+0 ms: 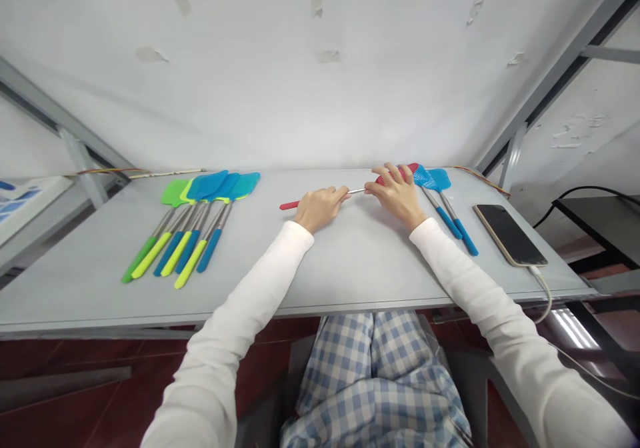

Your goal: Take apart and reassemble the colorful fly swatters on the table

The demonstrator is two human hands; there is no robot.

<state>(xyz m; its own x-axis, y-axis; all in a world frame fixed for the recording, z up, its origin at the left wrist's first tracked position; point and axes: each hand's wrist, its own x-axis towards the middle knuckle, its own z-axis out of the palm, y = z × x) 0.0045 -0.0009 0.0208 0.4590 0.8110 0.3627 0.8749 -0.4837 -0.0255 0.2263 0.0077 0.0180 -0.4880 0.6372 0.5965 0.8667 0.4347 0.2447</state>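
Observation:
A red fly swatter [289,205] lies crosswise over the grey table, its handle to the left and its mesh head to the right. My left hand [321,208] is closed around its shaft beside the handle. At the other end my right hand [396,195] grips the swatter where the metal shaft meets the red head, its fingers covering much of the mesh. Just right of that hand lie two blue fly swatters [453,218], their heads partly overlapping and their handles toward me.
Several green, yellow and blue fly swatters [193,228] lie fanned together at the left of the table [320,275]. A phone [510,235] with a charging cable [543,288] sits at the right edge. A white wall [280,101] stands behind; metal frame posts flank both sides.

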